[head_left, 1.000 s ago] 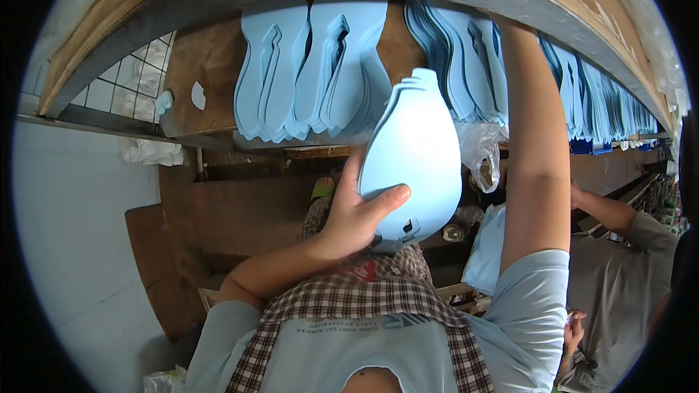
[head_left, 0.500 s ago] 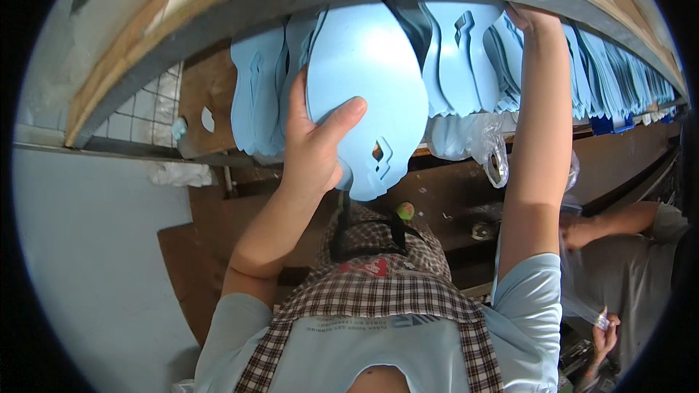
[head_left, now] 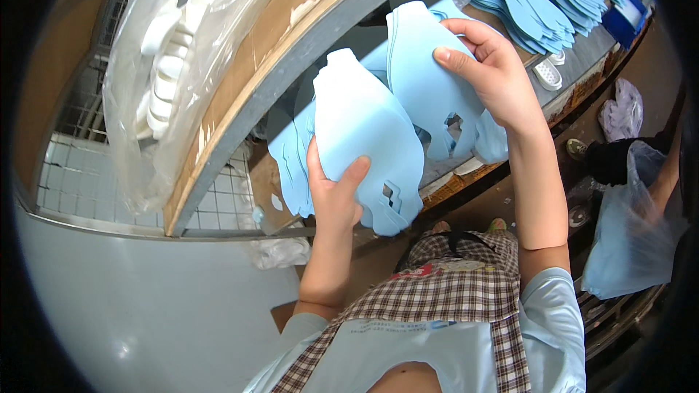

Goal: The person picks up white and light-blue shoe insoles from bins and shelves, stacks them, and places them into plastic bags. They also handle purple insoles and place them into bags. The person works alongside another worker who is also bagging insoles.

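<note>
My left hand (head_left: 336, 193) is closed round the lower left side of a stack of flat light blue cut-out pieces (head_left: 364, 127), thumb on top. The pieces are sole-shaped, with a small zigzag cut-out near the lower end. My right hand (head_left: 495, 76) pinches a second stack of the same blue pieces (head_left: 422, 65) by its upper right edge, just right of the first. The fingers under both stacks are partly hidden. Behind my left hand, more blue pieces (head_left: 291, 164) sit on the shelf.
Fanned piles of blue pieces (head_left: 513, 7) lie along the shelf at the right, near a white slotted item (head_left: 547, 74) and a blue box (head_left: 625, 18). A curved-looking shelf edge (head_left: 291, 76) crosses above my hands. White parts (head_left: 167, 76) lie in plastic upper left. Another person handles a clear bag (head_left: 630, 240).
My right hand has drawn back from deep in the shelf and now holds a stack of blue pieces. My left hand keeps its stack, and the view has turned and shifted.
</note>
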